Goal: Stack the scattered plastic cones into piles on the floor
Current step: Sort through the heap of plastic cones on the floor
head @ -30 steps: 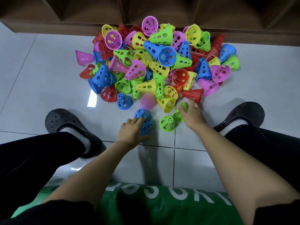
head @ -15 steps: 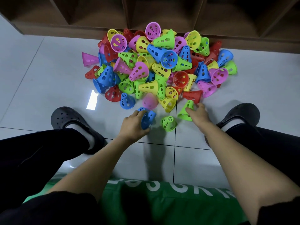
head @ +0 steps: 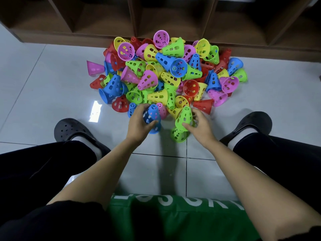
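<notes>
Head camera, and both hands are up off the tiles now. The perforated blue plastic cone (head: 151,115) sits tip-up in the left grip (head: 139,123), fingers and thumb wrapped round its wall. The rim of a second blue plastic cone (head: 156,130) shows just beneath it, and whether the two are already nested I cannot tell. Alongside, the right grip (head: 202,128) holds a perforated lime-green plastic cone (head: 185,117) by its wide end, right above another lime-green plastic cone (head: 179,135) lying tilted on the glossy pale tiled floor (head: 52,84). A second ago that right hand was only reaching at the heap's edge and the left lay low over the blues. Now each carries a colour-matched piece, so I judge a blue pile and a green pile are being started between the feet. Behind, the big jumbled heap of multicoloured plastic cones (head: 165,72) looks barely dented, banked against the dark wooden shelf unit (head: 86,18). The left black clog (head: 69,129) and right black clog (head: 251,122) flank it all, and a green cushion with white lettering (head: 173,216) lies nearest.
</notes>
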